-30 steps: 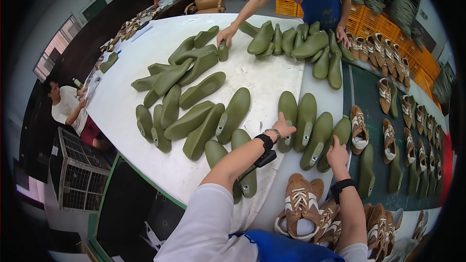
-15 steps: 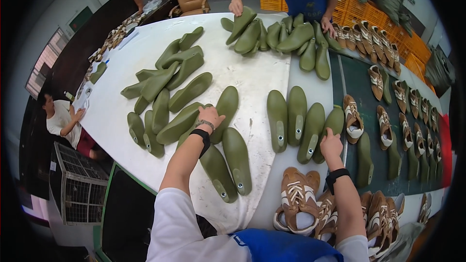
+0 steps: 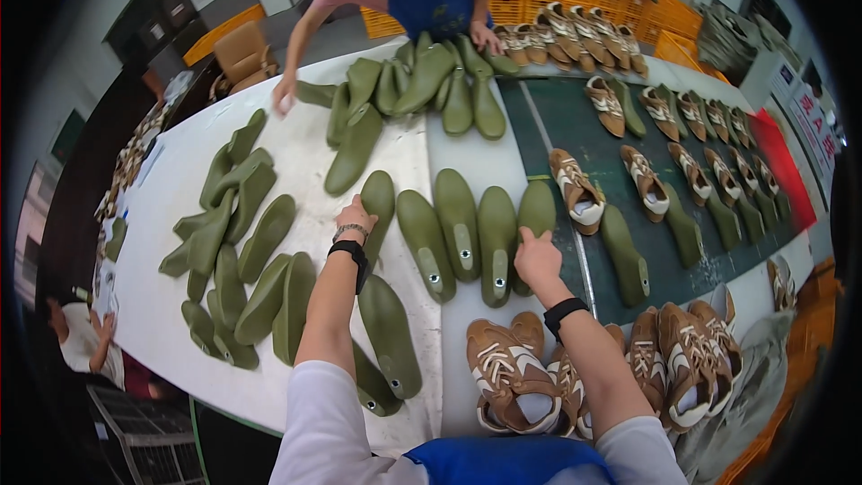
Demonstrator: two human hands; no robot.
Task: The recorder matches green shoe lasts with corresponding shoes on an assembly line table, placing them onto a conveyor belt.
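Both hands rest on green shoe lasts [image 3: 459,220]; red sign [image 3: 813,121] right.

Olive-green shoe lasts [image 3: 458,224] lie side by side, soles up.

Your left hand [image 3: 355,216] covers the near edge of the olive-green plastic shoe last [image 3: 379,207] under its fingers. Your right hand [image 3: 537,256] hides part of another green last [image 3: 536,212] beyond its fingertips. Whether either hand grips, you cannot tell.
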